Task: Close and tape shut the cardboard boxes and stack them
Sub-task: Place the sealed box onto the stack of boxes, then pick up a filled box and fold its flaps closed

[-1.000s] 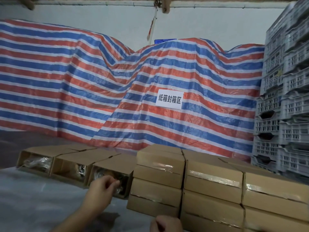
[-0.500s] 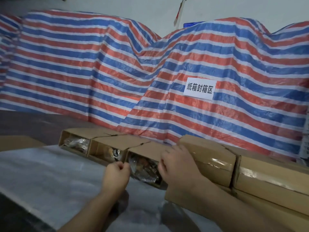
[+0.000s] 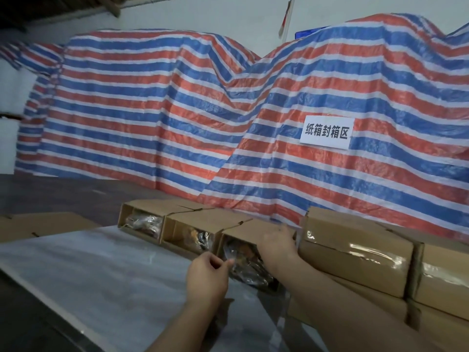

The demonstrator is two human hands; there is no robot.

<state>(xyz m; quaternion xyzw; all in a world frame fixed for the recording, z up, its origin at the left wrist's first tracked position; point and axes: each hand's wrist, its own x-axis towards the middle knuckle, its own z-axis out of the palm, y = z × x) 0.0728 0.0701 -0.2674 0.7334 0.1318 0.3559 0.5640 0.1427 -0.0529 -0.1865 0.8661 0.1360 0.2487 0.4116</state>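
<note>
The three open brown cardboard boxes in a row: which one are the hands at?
The rightmost open brown cardboard box, beside the taped boxes; the right hand rests on it.

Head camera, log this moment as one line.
stage: closing nearest open box | left hand: pinching at box opening | right hand: on box top | taped stack: right
</note>
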